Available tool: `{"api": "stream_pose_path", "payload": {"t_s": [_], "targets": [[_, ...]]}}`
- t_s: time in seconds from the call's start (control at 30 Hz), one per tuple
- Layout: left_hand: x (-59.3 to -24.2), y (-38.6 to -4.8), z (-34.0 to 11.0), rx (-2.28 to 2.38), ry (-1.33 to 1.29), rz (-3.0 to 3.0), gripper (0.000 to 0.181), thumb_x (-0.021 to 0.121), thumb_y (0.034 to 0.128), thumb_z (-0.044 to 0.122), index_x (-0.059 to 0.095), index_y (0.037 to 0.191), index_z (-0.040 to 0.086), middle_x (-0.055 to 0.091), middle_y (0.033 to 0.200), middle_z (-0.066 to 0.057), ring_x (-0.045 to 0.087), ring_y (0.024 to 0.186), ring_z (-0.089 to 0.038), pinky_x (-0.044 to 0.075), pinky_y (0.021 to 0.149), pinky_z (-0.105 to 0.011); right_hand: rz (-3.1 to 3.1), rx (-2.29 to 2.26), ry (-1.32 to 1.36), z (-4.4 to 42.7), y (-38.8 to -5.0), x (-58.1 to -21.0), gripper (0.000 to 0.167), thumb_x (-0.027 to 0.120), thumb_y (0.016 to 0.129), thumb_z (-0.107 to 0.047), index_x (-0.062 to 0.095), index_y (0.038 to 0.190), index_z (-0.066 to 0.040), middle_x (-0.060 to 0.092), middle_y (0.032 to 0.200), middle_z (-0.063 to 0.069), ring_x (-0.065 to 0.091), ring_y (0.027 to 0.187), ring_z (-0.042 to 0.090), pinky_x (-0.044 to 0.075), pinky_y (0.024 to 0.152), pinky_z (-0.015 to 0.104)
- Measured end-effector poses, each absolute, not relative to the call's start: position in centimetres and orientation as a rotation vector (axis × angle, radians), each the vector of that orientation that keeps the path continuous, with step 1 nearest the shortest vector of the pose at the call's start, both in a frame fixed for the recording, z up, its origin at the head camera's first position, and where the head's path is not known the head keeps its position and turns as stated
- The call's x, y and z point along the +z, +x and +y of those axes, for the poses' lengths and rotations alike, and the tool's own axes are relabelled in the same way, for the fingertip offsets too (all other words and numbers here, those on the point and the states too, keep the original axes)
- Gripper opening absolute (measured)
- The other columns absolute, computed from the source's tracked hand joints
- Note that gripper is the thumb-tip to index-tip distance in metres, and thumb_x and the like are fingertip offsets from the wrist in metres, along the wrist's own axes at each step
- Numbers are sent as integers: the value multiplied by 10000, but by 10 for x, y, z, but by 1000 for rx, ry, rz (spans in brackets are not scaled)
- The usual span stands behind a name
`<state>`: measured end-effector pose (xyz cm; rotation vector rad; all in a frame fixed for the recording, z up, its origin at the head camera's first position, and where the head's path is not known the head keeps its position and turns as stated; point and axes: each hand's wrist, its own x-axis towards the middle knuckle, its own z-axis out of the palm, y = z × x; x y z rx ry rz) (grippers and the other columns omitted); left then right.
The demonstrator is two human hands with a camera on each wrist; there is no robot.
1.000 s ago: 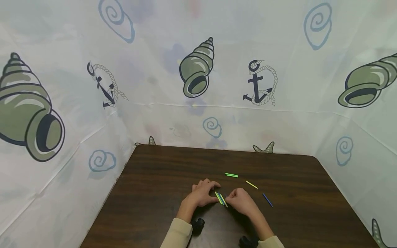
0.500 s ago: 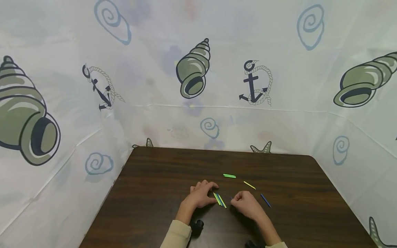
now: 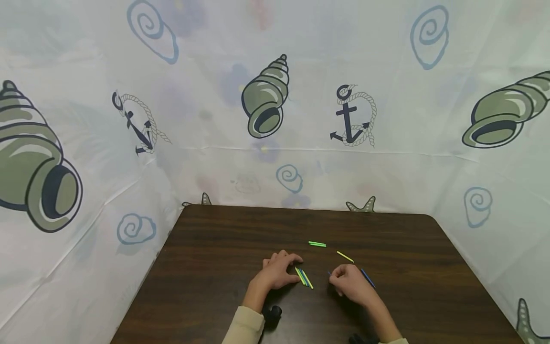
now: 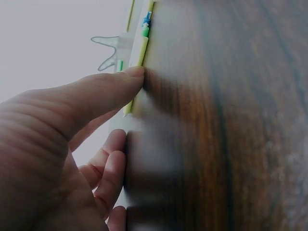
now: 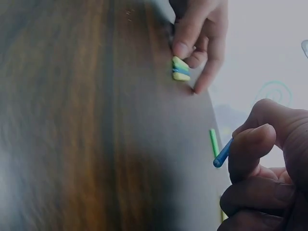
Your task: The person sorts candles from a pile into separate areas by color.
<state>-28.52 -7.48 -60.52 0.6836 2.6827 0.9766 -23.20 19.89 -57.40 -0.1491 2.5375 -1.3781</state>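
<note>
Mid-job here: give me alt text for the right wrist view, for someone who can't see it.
The right hand pinches a blue stick between thumb and finger. Beyond it, the left hand's thumb touches a row of yellow, green and blue sticks on a dark wooden table; a green stick shows behind the blue one.

Cream sleeves [image 3: 244,326], black wrist cameras [image 3: 273,313]

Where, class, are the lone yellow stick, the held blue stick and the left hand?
Lone yellow stick [image 3: 345,257]: head view, middle of its length.
Held blue stick [image 5: 224,153]: right wrist view, its exposed part.
Left hand [image 3: 277,273]: head view, back of hand.
</note>
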Motion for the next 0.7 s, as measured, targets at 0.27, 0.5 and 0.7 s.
{"api": "stream_pose_path", "payload": {"t_s": [0.27,0.5,0.7], "targets": [[-608,-288,-74,990,650,2650,427,827,963,305,688,1367,312,551,1241,7,402,1002,-163,252,881,-465,2541,-1379,-125,219,-236,-571,127,634,971,-109,669,969,13,545,596,-13,443,537,110,344,504,237],[-606,-288,-74,985,637,2646,436,820,970,301,684,1385,314,547,1294,-16,400,1015,-170,246,877,-464,2537,-1396,-65,232,-234,-568,132,631,981,-110,666,982,17,545,630,-4,445,570,131,349,514,244],[-588,-280,-74,960,656,2610,442,815,982,275,679,1403,279,545,1329,-51,411,1044,-210,259,886,-480,2534,-1401,-40,247,-231,-565,174,608,1007,-99,668,1031,62,562,677,7,466,601,125,369,527,243]]}}
